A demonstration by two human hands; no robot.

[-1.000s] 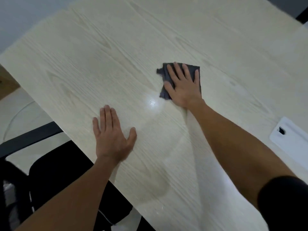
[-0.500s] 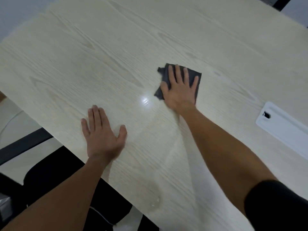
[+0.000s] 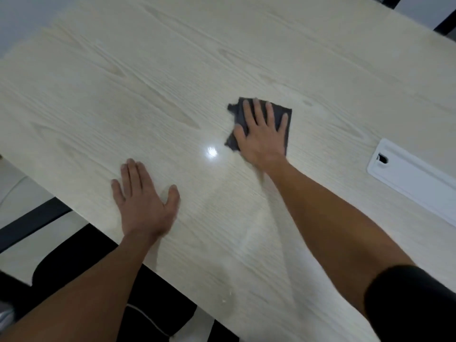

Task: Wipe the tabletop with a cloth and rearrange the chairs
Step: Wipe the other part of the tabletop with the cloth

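Pale wood-grain counter (image 3: 148, 82) being wiped with a dark grey folded cloth (image 3: 283, 112).
The cloth is pinned flat under the right hand (image 3: 261, 134), its grip splayed; the left hand (image 3: 143, 201), open and empty, braces nearby. Even pressure and overlapping strokes are advised.

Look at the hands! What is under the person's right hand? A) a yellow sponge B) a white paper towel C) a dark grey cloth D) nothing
C: the right hand lies spread flat on a dark grey cloth, pressing it against the pale wood-grain tabletop.
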